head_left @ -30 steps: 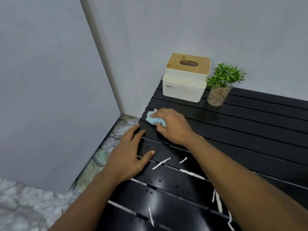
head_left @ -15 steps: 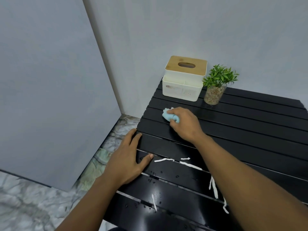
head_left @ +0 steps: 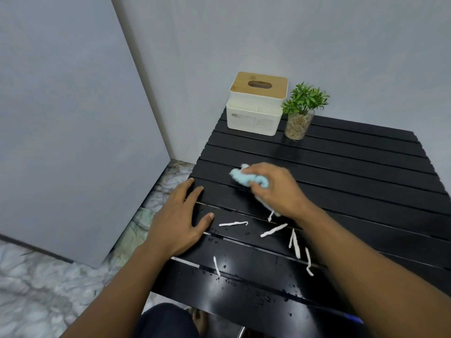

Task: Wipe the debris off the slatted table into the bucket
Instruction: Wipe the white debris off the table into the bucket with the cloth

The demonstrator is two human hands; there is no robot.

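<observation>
A black slatted table (head_left: 353, 172) fills the right half of the view. My right hand (head_left: 275, 191) presses a light blue cloth (head_left: 241, 178) onto the slats near the table's left side. My left hand (head_left: 178, 220) lies flat, fingers spread, on the table's left edge and holds nothing. Several thin white debris strips lie between and below my hands, such as one (head_left: 233, 223) by my left thumb and another (head_left: 273, 230) under my right wrist. Small water drops speckle the near slats. No bucket is in view.
A white tissue box with a wooden lid (head_left: 256, 106) and a small green plant in a glass pot (head_left: 301, 111) stand at the table's far left corner against the grey wall. Marble floor (head_left: 36, 276) lies left of the table. My knee (head_left: 168, 320) shows below.
My right hand has slid the blue cloth rightward and toward me along the slats. The left hand has stayed on the table edge. The white strips have shifted slightly.
</observation>
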